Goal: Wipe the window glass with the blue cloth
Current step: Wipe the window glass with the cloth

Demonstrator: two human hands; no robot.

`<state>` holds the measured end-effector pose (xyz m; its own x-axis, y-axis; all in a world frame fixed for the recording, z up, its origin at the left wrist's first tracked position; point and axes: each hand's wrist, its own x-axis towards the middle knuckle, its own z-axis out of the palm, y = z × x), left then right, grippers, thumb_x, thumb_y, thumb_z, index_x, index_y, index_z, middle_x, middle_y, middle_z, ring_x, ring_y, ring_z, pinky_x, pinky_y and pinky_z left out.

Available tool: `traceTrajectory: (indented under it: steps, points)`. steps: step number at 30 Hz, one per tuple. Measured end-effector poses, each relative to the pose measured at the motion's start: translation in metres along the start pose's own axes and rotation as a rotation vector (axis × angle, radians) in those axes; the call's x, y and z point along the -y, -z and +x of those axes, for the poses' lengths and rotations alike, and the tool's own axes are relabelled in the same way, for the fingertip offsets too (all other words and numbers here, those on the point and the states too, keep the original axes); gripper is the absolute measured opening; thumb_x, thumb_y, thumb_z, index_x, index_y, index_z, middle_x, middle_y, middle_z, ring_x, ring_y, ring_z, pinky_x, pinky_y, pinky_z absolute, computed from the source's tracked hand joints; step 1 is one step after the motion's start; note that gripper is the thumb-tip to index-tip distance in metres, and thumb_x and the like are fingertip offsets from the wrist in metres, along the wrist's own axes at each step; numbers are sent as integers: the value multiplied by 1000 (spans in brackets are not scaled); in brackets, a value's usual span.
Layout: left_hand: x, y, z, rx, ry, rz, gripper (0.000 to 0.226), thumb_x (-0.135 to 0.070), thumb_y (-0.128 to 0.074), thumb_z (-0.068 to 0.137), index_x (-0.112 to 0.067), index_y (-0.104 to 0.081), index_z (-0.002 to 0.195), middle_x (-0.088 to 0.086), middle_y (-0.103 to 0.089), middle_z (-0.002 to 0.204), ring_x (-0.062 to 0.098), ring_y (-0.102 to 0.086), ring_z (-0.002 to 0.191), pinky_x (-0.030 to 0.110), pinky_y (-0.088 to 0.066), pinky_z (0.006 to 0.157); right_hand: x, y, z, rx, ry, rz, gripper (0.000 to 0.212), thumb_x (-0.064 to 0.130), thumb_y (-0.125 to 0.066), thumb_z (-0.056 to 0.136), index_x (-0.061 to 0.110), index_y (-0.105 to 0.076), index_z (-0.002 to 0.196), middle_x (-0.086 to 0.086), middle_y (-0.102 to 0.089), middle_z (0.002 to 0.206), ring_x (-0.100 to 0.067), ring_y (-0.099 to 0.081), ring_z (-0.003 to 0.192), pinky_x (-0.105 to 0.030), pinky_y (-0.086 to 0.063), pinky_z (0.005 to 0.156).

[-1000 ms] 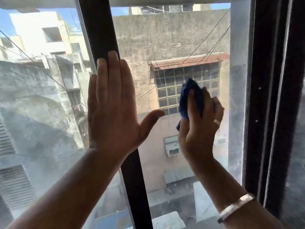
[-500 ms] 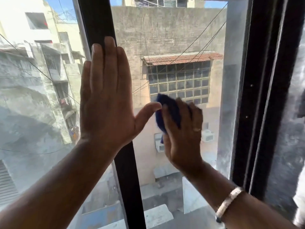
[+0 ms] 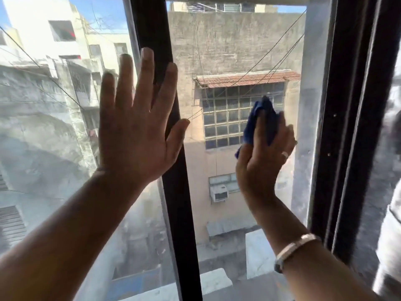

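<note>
The window glass [image 3: 234,51] fills the view, split by a black vertical bar. My right hand [image 3: 263,157] presses a bunched blue cloth [image 3: 258,120] flat against the right pane, near its right side, with the cloth showing above and left of my fingers. My left hand [image 3: 138,131] lies flat with fingers spread over the left pane and the bar, holding nothing. A ring and a metal bracelet are on my right hand and wrist.
A black vertical bar [image 3: 180,213] divides the two panes. A thick dark window frame [image 3: 351,127] stands right of the wiped pane. Buildings and wires show through the glass. The left pane [image 3: 43,127] looks hazy and smeared.
My right hand with the cloth slid left toward the bar, then back right and up across the pane. My left hand stayed flat on the glass and bar.
</note>
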<state>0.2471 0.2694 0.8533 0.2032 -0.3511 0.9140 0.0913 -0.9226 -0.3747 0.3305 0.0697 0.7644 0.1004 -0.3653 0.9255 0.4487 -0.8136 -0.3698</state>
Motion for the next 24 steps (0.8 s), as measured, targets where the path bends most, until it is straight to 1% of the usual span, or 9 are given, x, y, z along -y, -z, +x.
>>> traceTrajectory:
  steps: [2,4,6,11,13,16,18,20,24]
  points:
    - [11,2,-2,41,38,20,75,-63,-16,106,-19,-10,166,23,-14,170,47,-15,156,58,-9,126,5,1,-26,160,455,16,55,21,-55,95,20,-41,148,-16,-36,154,-43,-35,139,-59,-31,116]
    - [12,3,-4,75,52,30,75,-64,-16,105,-21,-5,166,22,-11,171,44,-12,158,58,-10,127,-20,8,-15,253,736,-21,58,25,-61,93,24,-39,147,-13,-37,153,-40,-36,137,-58,-33,116]
    - [10,1,-3,66,52,32,75,-63,-18,105,-21,-5,166,22,-12,171,43,-13,158,58,-13,127,-45,14,10,220,651,-43,53,26,-55,96,22,-41,146,-20,-38,151,-45,-39,133,-59,-33,114]
    - [12,-5,-5,31,48,33,74,-62,-19,106,-20,-8,166,24,-17,170,45,-18,156,58,-17,126,-26,5,51,-56,-103,-32,57,14,-45,92,13,-43,149,-29,-34,153,-51,-34,139,-63,-29,115]
    - [12,-6,-7,26,40,26,74,-61,-21,106,-20,-8,166,23,-17,170,44,-18,157,58,-16,126,21,-8,41,-75,-48,-20,60,15,-48,89,14,-44,149,-27,-36,154,-49,-36,138,-60,-28,117]
    - [14,-8,-6,20,40,29,73,-61,-20,105,-22,-7,166,22,-15,171,43,-15,158,56,-13,127,51,-16,6,128,497,-24,58,23,-52,90,21,-43,147,-16,-38,154,-41,-35,138,-55,-27,117]
    - [14,-8,-5,26,52,27,73,-61,-19,105,-22,-7,166,21,-14,171,42,-15,158,56,-12,127,26,-10,11,200,733,-21,53,24,-54,93,22,-43,145,-13,-37,152,-39,-36,137,-55,-28,116]
    - [12,-8,-6,35,60,31,73,-61,-19,106,-22,-8,166,22,-15,170,43,-16,157,57,-15,127,-1,0,28,182,620,-34,52,21,-52,95,19,-44,146,-17,-37,153,-44,-36,137,-59,-31,117]
    - [12,-6,-7,59,58,40,73,-60,-16,106,-20,-8,166,24,-16,170,45,-17,157,58,-17,126,4,2,68,-28,33,-10,58,7,-45,91,14,-46,148,-25,-37,153,-46,-36,139,-54,-28,118]
